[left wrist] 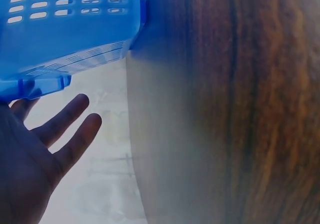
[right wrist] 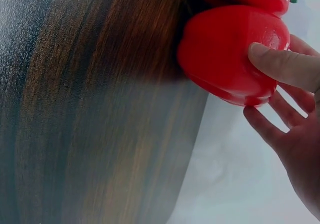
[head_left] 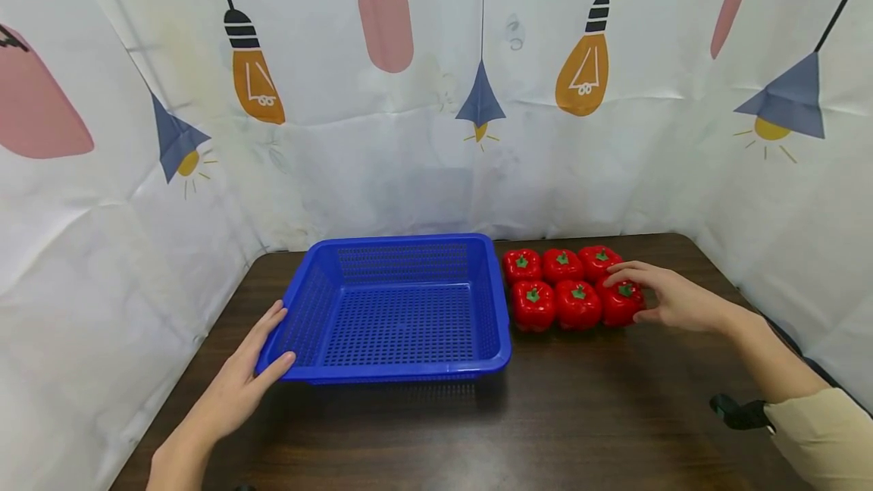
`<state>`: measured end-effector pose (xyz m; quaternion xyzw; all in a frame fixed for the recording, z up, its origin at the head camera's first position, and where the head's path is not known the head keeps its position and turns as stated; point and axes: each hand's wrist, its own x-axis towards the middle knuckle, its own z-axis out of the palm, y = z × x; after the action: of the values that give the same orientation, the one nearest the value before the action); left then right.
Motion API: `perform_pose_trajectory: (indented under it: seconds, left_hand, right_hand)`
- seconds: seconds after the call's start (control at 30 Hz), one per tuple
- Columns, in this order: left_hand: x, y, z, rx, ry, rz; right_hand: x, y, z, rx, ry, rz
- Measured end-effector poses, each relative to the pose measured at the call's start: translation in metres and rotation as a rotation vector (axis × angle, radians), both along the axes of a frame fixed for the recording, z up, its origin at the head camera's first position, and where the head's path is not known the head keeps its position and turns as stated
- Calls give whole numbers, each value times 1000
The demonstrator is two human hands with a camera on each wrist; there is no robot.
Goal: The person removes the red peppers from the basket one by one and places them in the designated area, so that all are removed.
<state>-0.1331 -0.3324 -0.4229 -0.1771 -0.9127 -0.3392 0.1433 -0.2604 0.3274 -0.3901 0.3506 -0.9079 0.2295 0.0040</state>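
Note:
A blue plastic basket (head_left: 402, 367) with perforated walls stands on the table, and nothing lies inside it. At its near left corner my left hand (head_left: 235, 385) touches the rim, thumb and fingers spread. In the left wrist view, some fingers (left wrist: 75, 134) extend straight below the basket's rim (left wrist: 45, 86). Several glossy red bell peppers with green stems sit in two rows to the right of the basket. My right hand (head_left: 671, 298) holds the front right bell pepper (head_left: 619, 308). The right wrist view shows the thumb (right wrist: 280, 63) against this pepper (right wrist: 220, 53), with fingers around its far side.
The dark wood-grain table (head_left: 477, 438) extends in front of the basket and peppers. A white curtain (head_left: 436, 173) printed with lamps and bulbs hangs behind and along both sides. Other bell peppers (head_left: 578, 306) stand close against the held one.

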Motion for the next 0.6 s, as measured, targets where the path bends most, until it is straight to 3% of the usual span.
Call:
perform_pose_trajectory:
  seconds: [0.23, 0.6]
  left_hand:
    - [-1, -1, 7, -36, -29, 3]
    - [-6, -5, 35, -130, -126, 28]
  right_hand:
    - [0, 4, 1, -4, 29, -3]
    - [4, 14, 8, -47, 152, -50]
